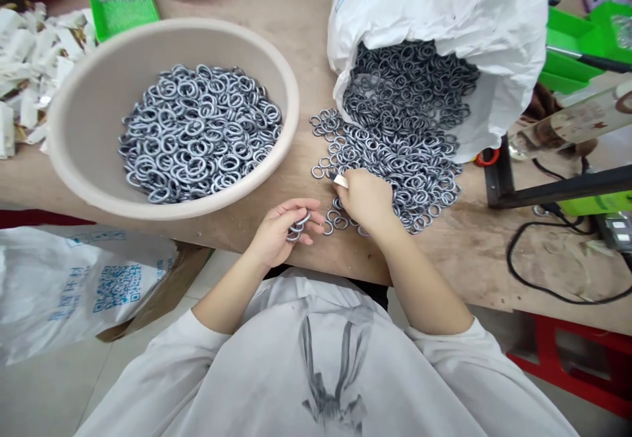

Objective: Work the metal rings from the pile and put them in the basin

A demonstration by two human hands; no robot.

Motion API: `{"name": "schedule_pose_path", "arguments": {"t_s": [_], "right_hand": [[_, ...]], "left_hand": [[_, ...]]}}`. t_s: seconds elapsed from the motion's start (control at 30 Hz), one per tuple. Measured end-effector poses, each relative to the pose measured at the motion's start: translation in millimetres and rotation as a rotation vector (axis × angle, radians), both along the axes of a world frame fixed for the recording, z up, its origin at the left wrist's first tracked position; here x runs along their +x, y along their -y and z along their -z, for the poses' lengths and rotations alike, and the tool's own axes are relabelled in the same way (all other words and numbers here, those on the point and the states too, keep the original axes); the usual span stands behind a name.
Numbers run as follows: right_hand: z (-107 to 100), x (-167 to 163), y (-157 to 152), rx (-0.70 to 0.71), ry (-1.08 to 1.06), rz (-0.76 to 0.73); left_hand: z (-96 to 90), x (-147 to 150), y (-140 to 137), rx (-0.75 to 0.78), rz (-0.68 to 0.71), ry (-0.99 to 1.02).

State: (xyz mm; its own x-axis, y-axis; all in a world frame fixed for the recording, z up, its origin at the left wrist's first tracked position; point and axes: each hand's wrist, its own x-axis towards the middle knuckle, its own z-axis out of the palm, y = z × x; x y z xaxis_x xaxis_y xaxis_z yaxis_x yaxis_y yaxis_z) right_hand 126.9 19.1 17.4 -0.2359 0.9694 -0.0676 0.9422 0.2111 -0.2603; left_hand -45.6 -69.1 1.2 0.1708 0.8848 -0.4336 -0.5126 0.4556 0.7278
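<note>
My left hand (284, 230) is closed on a few grey rings (298, 228), pinched between thumb and fingers, in front of the bowl. To its right, my right hand (366, 200) is wrapped round a small white tool with a dark tip (340, 180); most of the tool is hidden in the fist. That hand is at the near left edge of a loose pile of grey rings (419, 180). The pile spills out of a white sack (439, 2) lying on its side. Left of both hands stands a wide beige bowl (89, 154) holding many more rings.
White pieces (29, 55) are heaped at the far left, beside a green tray (121, 19). At the right are a black metal frame (557, 190), a black cable (513, 272) and green bins (567, 49). A printed white bag (74, 285) lies below the table's left edge.
</note>
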Motion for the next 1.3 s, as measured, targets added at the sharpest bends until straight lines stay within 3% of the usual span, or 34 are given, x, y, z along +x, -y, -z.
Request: {"name": "schedule_pose_path", "arguments": {"t_s": [0.07, 0.2, 0.3, 0.43, 0.57, 0.63, 0.73, 0.83, 1.0, 1.17, 1.3], "right_hand": [[-1.4, 5.7, 7.9, -0.049, -0.279, -0.005], [-1.1, 6.9, 43.3, -0.368, -1.038, -0.005], [4.4, 3.5, 67.6, -0.38, -1.232, 0.074], [10.0, 11.2, 73.3, -0.152, -1.167, 0.075], [4.5, 27.0, 63.7, -0.184, -1.135, 0.014], [-0.6, 32.6, 63.3, -0.105, -1.051, 0.005], [-7.2, 36.4, 70.0, 0.046, -0.831, -0.145], [-11.0, 37.1, 77.3, 0.111, -0.679, -0.257], [-13.0, 38.3, 79.6, 0.133, -0.571, -0.27], [-9.3, 35.6, 77.7, -0.007, -0.603, -0.244], [-6.5, 29.8, 53.7, -0.04, -0.504, -0.107]], "left_hand": [[1.6, 4.5, -3.2, -0.031, -0.026, 0.015], [1.3, 26.7, -6.6, -0.003, -0.018, 0.041], [-0.2, 43.9, -5.0, 0.039, 0.004, 0.036], [-3.4, 53.2, -3.2, 0.064, 0.054, 0.034], [-10.1, 53.8, -4.0, 0.091, 0.111, 0.042], [-13.6, 54.2, -4.3, 0.073, 0.125, 0.054], [-16.6, 55.7, -3.8, 0.041, 0.121, 0.08], [-17.0, 58.4, -2.0, 0.012, 0.1, 0.085], [-17.0, 61.1, 0.5, 0.007, 0.107, 0.091], [-16.8, 53.9, -1.4, 0.005, 0.169, 0.092], [-13.8, 43.7, 6.1, 0.025, 0.281, 0.084]]}}
